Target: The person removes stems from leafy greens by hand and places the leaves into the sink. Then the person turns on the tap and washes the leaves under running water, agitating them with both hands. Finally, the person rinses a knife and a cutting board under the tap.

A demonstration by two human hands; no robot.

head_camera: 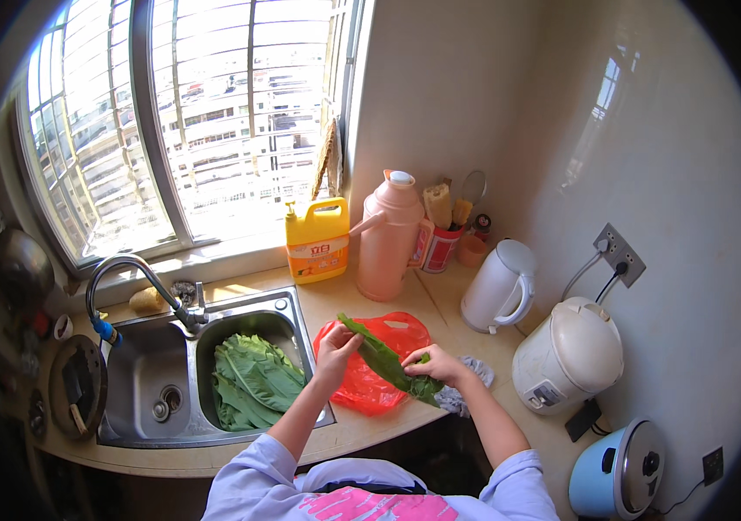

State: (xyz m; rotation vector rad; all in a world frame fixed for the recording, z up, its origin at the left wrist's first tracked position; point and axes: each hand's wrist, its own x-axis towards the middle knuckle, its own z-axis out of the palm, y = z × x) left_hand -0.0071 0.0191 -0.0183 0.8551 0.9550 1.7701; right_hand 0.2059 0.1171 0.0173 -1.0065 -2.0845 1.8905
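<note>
Between my two hands stretches a long green leaf [378,357], held above the counter. My left hand [339,348] pinches its upper end, while my right hand [434,365] grips the lower part, where the leaf looks bunched and crumpled. Beneath it lies a red plastic bag [361,384], spread on the counter; whether anything is inside cannot be seen. To the left, the right-hand basin [289,335] of a steel double sink holds a pile of large green leaves [256,384]. A crumpled grey cloth [475,374] lies beside my right wrist.
A curved faucet [129,260] rises behind the sink. Along the back stand a yellow detergent jug [317,241], a pink thermos flask [389,247] and a white electric kettle [499,286]. At right are a white rice cooker [566,358] and a blue cooker [611,472]. A wooden counter edge [168,465] curves before me.
</note>
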